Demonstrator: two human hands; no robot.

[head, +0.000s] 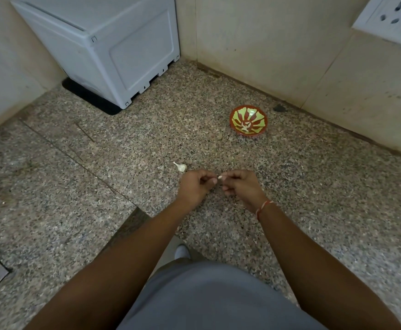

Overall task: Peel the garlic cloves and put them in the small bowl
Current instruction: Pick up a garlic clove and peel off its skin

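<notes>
Peeling step: my right hand [240,185] pinches 1 garlic clove [220,177], my left hand [196,185] picks at skin. Garlic head [181,166] at 11 o'clock; small bowl [248,122] at 1 o'clock. Next: strip skin cleanly.

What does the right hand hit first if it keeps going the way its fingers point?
The right hand points left, at the left hand. It pinches a garlic clove between them, so the left hand's fingertips come first, almost at once. Depth is hard to judge.
</notes>
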